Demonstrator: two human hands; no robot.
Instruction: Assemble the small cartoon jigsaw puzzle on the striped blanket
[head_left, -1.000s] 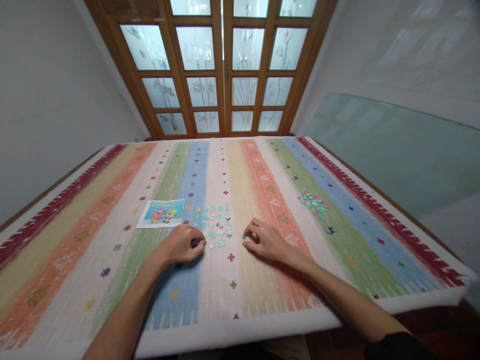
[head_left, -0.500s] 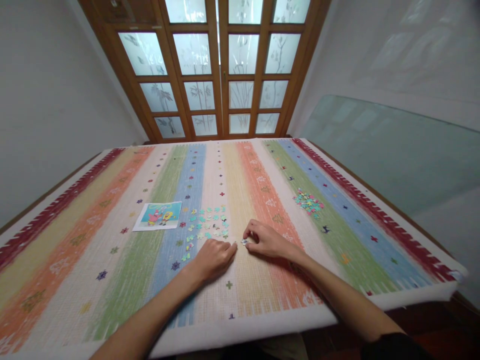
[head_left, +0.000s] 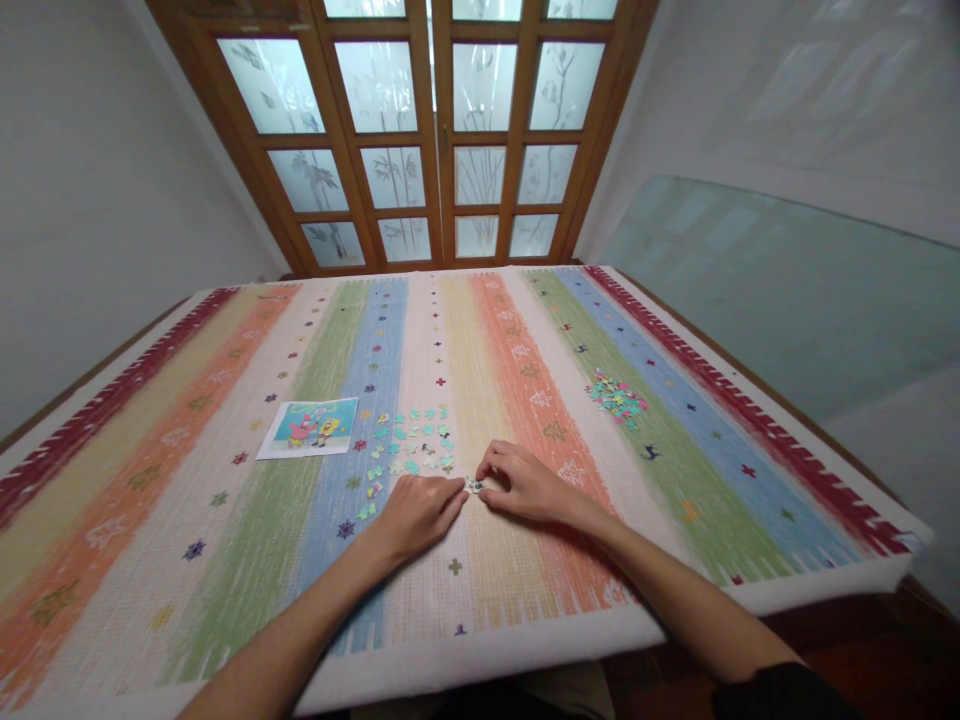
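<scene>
Small pale jigsaw puzzle pieces [head_left: 474, 486] lie between my two hands on the yellow stripe of the cloth. My left hand [head_left: 421, 512] is closed, its thumb and forefinger pinched at the left side of these pieces. From the right, my right hand [head_left: 525, 482] pinches a piece between thumb and forefinger, so the two hands almost meet. Whether the pieces are joined cannot be made out. Just beyond my left hand, several turquoise puzzle pieces [head_left: 411, 432] are spread in loose rows. A cartoon picture card [head_left: 309, 428] lies flat to their left.
A heap of colourful puzzle pieces [head_left: 616, 398] rests on the green stripe at right. The striped tablecloth [head_left: 247, 560] covers the whole table. Beyond its far edge stand wooden glazed doors [head_left: 442, 150], and a glass panel [head_left: 780, 290] leans on the right wall.
My right hand has moved slightly left, bringing its piece up against the left fingertips. The view has also shifted a little.
</scene>
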